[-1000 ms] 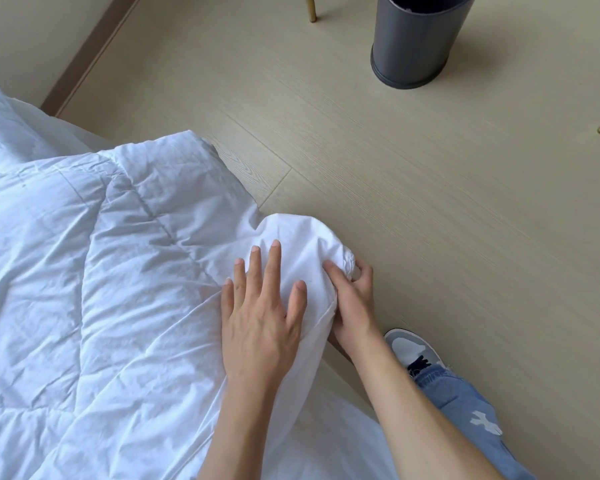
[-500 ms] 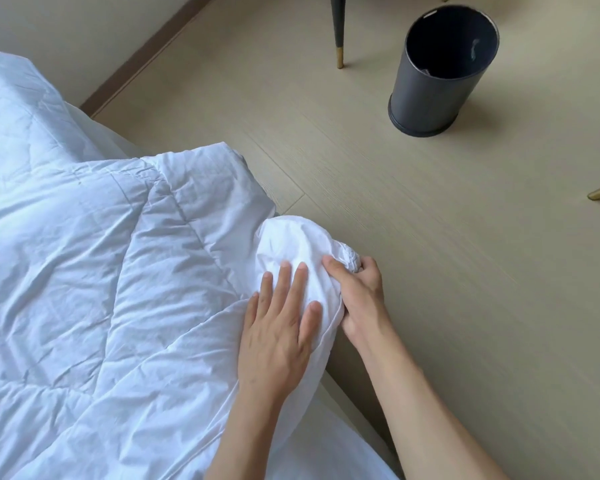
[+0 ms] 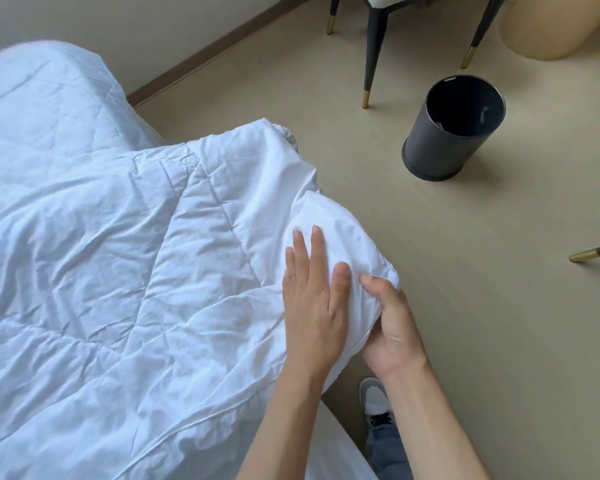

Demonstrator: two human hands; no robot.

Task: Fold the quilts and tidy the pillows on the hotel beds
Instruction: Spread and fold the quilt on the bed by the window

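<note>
Clearly early in the job. Standing at the bed (image 3: 329,455) edge, with the white quilt (image 3: 118,271) spread rumpled over most of it and one corner bunched at the side nearest the floor (image 3: 482,306). Left hand (image 3: 312,306) laid flat on that corner, fingers straight and together, pressing the cloth down rather than closing on anything. Right hand (image 3: 392,323) just beside it, at the bed's outer edge, thumb on top and fingers curled under the bunched hem, pinching the quilt corner. Both hands touching the same lump of cloth, almost meeting.

Judging by how it lies: not a single neat fold made yet. Creased all over, a second corner flopped loose further up the bed edge, toward the bin (image 3: 451,133). Probably gathering or squaring this corner as a start to the first fold. Left to do: drawing the corners together, folding the whole quilt down, then the pillows. No pillow plainly in sight; a rounded white mound (image 3: 49,98) at the far end of the bed could be one under cover, cannot tell.

Beyond the bed, on the floor: a dark round bin, chair legs (image 3: 371,64) behind it.
</note>
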